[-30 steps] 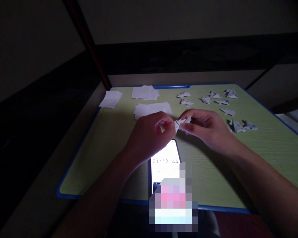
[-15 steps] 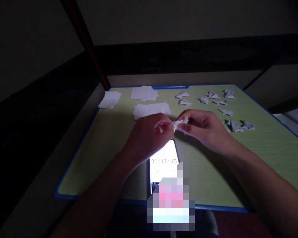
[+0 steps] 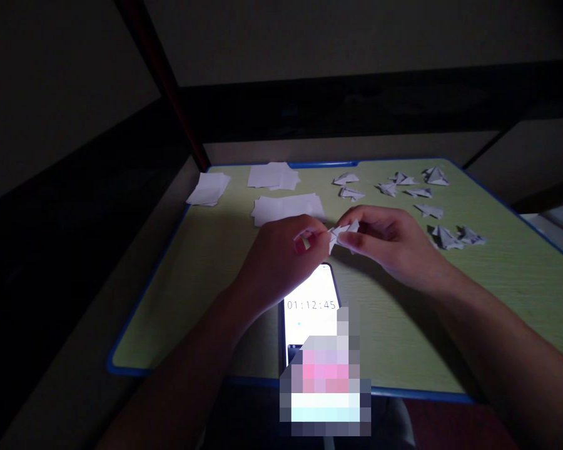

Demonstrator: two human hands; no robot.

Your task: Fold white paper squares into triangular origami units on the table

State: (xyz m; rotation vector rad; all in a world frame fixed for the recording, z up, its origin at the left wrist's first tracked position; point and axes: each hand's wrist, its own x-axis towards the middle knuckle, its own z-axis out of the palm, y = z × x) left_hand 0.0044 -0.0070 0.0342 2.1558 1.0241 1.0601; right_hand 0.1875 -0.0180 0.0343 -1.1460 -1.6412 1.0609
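Observation:
A small folded white paper piece (image 3: 338, 235) is held up between both hands over the middle of the table. My left hand (image 3: 288, 253) pinches its left end with thumb and index finger. My right hand (image 3: 387, 244) grips the right side, the thumb lying on top and the fingers behind, so part of the paper is hidden. Just below the hands, a phone (image 3: 309, 312) with a bright screen reads 01:12:45; its lower part is covered by pixel blocks.
Stacks of white paper sheets lie at the back left (image 3: 209, 189), back middle (image 3: 273, 175) and behind my left hand (image 3: 288, 209). Several folded paper pieces (image 3: 405, 179) are spread over the right side. The pale green tabletop (image 3: 182, 300) has a blue rim (image 3: 141, 294). Dark walls stand behind.
The hands keep their hold on the folded paper almost unchanged. The whole view has shifted very slightly, and the phone shows the same figures.

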